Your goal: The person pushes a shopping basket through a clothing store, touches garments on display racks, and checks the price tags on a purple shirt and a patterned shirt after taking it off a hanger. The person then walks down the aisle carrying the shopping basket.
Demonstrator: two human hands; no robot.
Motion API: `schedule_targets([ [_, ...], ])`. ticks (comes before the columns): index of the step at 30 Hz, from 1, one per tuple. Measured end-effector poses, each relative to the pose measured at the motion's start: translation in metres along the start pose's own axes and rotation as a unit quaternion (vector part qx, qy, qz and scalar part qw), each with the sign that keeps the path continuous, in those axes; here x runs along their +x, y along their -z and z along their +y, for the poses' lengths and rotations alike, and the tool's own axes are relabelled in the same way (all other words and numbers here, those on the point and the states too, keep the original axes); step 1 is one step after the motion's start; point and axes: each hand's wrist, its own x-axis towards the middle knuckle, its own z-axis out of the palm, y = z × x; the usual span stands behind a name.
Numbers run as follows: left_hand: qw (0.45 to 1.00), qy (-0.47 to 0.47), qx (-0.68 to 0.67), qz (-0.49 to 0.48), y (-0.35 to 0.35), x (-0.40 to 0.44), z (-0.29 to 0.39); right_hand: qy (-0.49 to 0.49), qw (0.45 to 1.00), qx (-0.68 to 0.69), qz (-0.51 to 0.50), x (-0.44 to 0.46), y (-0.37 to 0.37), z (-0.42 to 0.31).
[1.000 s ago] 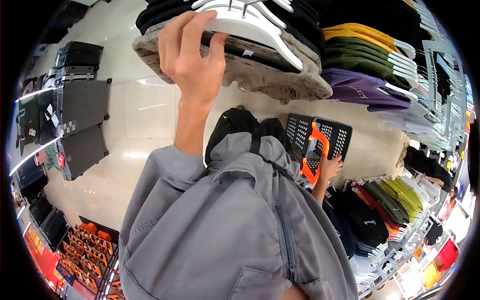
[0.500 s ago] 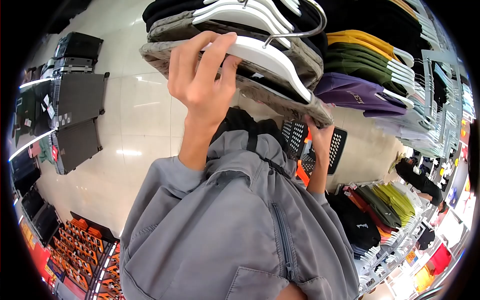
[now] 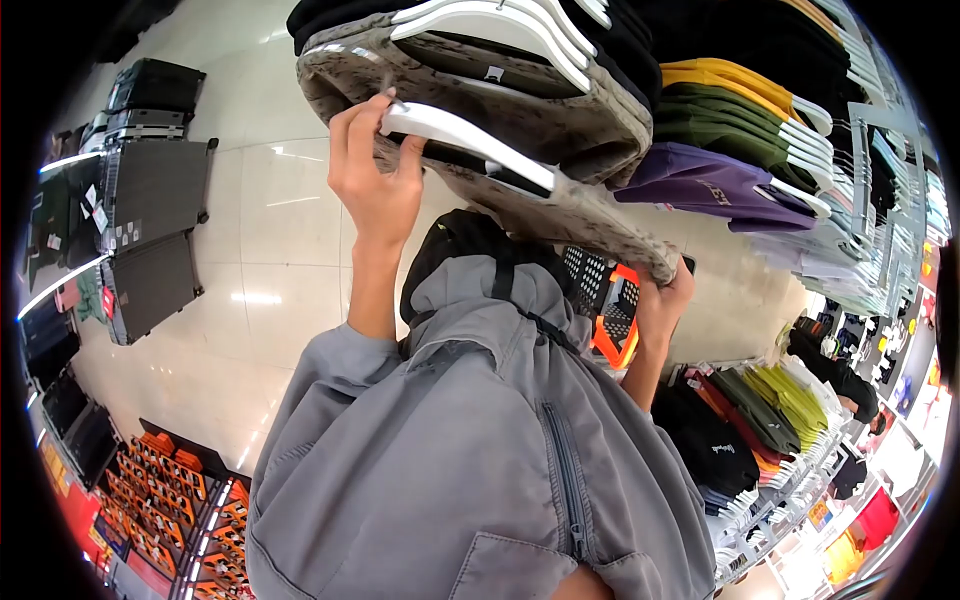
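A mottled grey-brown garment (image 3: 580,215) hangs on a white hanger (image 3: 465,135) in front of my chest, apart from the row behind it. My left hand (image 3: 375,185) is closed around the hanger's left end, thumb below and fingers above. My right hand (image 3: 662,298) pinches the garment's far right edge, with the fingertips partly hidden by the cloth. Just behind, another mottled garment (image 3: 540,115) hangs on a white hanger (image 3: 490,30), alongside black clothes on the same rack.
To the right hang yellow tops (image 3: 710,75), green tops (image 3: 725,125) and a purple top (image 3: 700,190). A black basket with orange handles (image 3: 615,325) is below my right hand. Dark suitcases (image 3: 155,200) stand left. A person in dark clothes (image 3: 835,370) is farther right.
The held garment and hanger have come down toward me, away from the row, exposing the mottled garment behind. My left hand moved lower and left; my right hand moved lower and right.
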Motion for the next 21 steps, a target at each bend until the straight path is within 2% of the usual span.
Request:
schedule_targets([
  [2, 0.998, 0.067, -0.014, -0.009, 0.0, -0.009, -0.008, 0.052, 0.998, 0.016, -0.019, -0.005, -0.001, -0.021],
  [3, 0.992, 0.109, -0.058, 0.016, -0.003, -0.013, -0.012, 0.047, 0.997, 0.033, -0.043, -0.009, 0.001, -0.017],
  [4, 0.992, 0.109, -0.06, 0.014, -0.004, -0.017, -0.015, 0.046, 0.998, 0.032, -0.04, -0.012, 0.001, -0.021],
  [6, 0.977, 0.188, -0.1, 0.0, -0.003, -0.023, -0.021, 0.156, 0.985, 0.021, -0.069, -0.014, -0.004, -0.037],
  [7, 0.962, 0.219, -0.162, -0.002, -0.003, -0.024, -0.021, 0.193, 0.978, 0.005, -0.08, -0.016, -0.004, -0.038],
  [10, 0.962, 0.183, -0.199, 0.032, -0.006, -0.024, -0.025, 0.241, 0.965, -0.024, -0.1, -0.016, -0.003, -0.052],
  [11, 0.971, 0.149, -0.185, 0.037, -0.007, -0.024, -0.028, 0.256, 0.962, -0.025, -0.09, -0.017, -0.003, -0.051],
  [14, 0.968, 0.134, -0.206, 0.055, -0.007, -0.024, -0.025, 0.264, 0.962, -0.027, -0.067, -0.017, -0.005, -0.05],
  [21, 0.969, 0.158, -0.18, 0.058, -0.006, -0.024, -0.019, 0.192, 0.981, -0.009, -0.029, -0.011, -0.004, -0.037],
])
